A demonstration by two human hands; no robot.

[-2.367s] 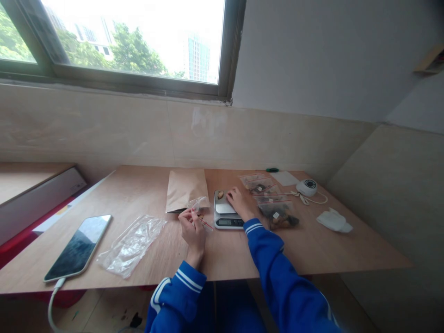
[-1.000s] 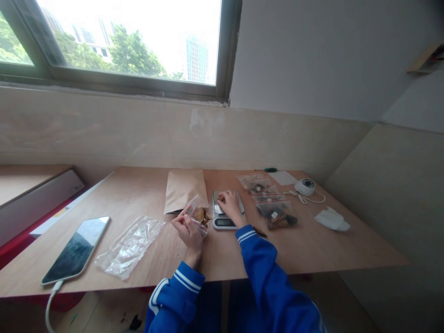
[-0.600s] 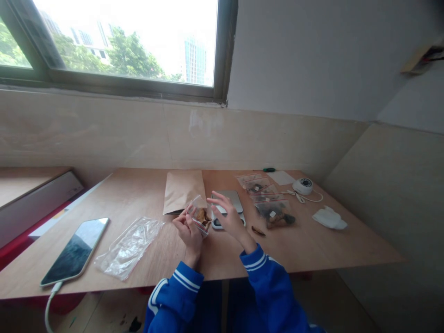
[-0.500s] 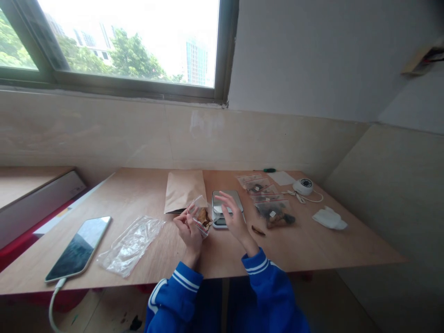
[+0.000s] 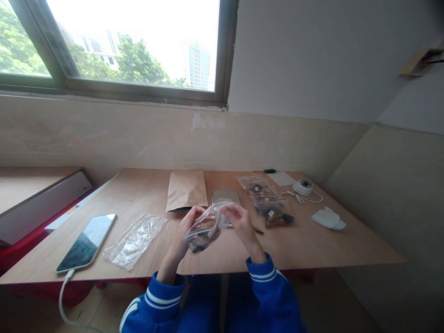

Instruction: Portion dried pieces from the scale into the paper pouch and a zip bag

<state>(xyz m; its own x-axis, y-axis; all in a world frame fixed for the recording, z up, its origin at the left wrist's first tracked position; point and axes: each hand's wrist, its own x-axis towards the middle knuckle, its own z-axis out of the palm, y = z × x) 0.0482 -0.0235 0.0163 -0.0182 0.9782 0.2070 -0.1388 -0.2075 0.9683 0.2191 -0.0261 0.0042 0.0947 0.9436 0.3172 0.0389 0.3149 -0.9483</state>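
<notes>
A clear zip-lock bag with brown and dark dried pieces in it hangs between my two hands, above the front of the table. My left hand grips its left side, fingers closed on the plastic. At the bag's upper right edge, my right hand pinches the film near the top. Behind the bag stands a kitchen scale with a metal plate, partly hidden by the bag and my right hand. A brown paper bag lies flat just beyond my left hand, its dark mouth facing me.
Several filled zip-lock bags lie right of the scale. Farther right are a white dome camera with its cable and a crumpled white tissue. An empty clear bag and a phone on a cable lie at the left.
My right hand, spread and empty before, has come down and taken the bag's top edge. My left hand has turned, and the bag now hangs with its contents at the bottom.
</notes>
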